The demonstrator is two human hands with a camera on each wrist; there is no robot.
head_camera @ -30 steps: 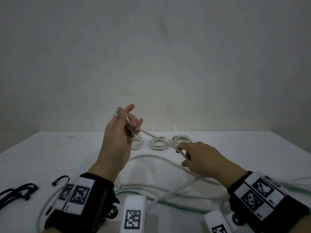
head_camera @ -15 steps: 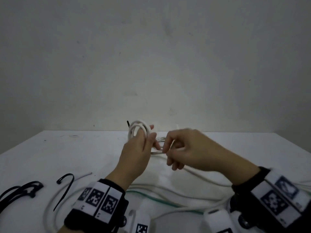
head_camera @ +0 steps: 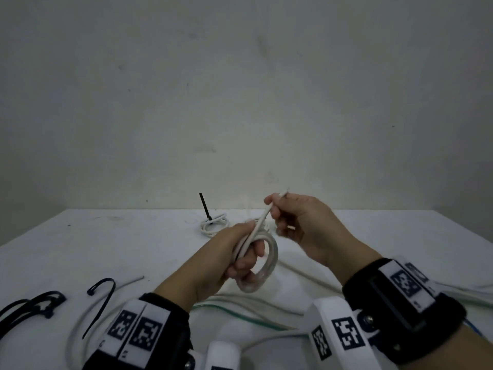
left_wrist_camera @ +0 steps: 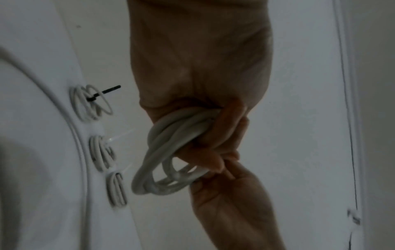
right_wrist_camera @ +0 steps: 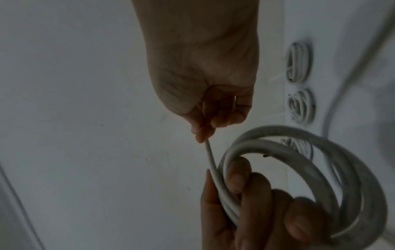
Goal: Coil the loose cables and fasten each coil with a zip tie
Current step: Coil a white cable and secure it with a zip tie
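The left hand (head_camera: 229, 260) is gripping a white cable coil (head_camera: 266, 265), fingers curled through its loops above the table (head_camera: 80, 249). Just beyond it, the right hand (head_camera: 301, 222) is pinching the coil's free end (head_camera: 269, 209) upward.

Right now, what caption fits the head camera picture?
Left hand holds a white coil while the right hand pinches its loose end.

far: tied coils (head_camera: 214, 225) | left: black zip ties (head_camera: 32, 307) | near: loose cables (head_camera: 266, 303)
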